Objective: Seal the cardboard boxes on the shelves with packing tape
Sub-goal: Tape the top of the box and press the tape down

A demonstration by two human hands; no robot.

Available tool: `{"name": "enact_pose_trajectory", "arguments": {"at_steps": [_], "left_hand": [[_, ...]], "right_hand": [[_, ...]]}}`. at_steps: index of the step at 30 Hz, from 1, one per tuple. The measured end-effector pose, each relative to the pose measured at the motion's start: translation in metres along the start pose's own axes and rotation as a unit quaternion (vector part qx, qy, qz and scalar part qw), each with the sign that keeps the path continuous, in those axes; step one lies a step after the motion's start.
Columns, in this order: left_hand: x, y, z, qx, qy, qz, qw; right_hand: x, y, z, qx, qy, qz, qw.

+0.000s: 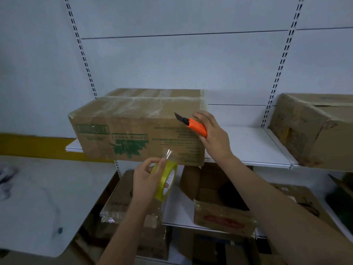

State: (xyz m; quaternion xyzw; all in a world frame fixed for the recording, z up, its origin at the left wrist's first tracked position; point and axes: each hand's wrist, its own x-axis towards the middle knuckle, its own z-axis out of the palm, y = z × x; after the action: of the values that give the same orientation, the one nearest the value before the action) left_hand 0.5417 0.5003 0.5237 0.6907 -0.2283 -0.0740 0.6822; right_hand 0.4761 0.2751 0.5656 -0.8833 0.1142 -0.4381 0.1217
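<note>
A long cardboard box (133,129) with green print lies on the white shelf (246,146), its top covered with clear tape. My right hand (212,134) holds an orange utility knife (196,127) with the blade out, against the box's right front corner. Below the box's front face, my left hand (147,178) grips a yellowish roll of packing tape (167,180), the thumb and a finger pinching the loose clear end that sticks upward.
A second cardboard box (313,129) sits tilted on the shelf at the right. Lower shelves hold several more boxes (223,217), some open. A white surface (38,197) lies at the left. Slotted shelf uprights (86,60) run up the white back panel.
</note>
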Motion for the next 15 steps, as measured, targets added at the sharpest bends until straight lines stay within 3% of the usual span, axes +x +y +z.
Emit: {"name": "enact_pose_trajectory", "arguments": {"at_steps": [7, 11, 15], "left_hand": [[0.001, -0.001, -0.033, -0.036, 0.078, -0.003, 0.996], [0.010, 0.012, -0.048, -0.034, 0.114, 0.027, 0.993], [0.030, 0.023, -0.081, -0.055, 0.229, 0.038, 0.971]], "right_hand": [[-0.002, -0.003, -0.017, -0.039, -0.048, 0.004, 0.998], [0.000, -0.008, -0.024, -0.008, -0.007, 0.056, 0.998], [0.002, -0.008, -0.021, -0.006, -0.010, 0.053, 0.999]]}}
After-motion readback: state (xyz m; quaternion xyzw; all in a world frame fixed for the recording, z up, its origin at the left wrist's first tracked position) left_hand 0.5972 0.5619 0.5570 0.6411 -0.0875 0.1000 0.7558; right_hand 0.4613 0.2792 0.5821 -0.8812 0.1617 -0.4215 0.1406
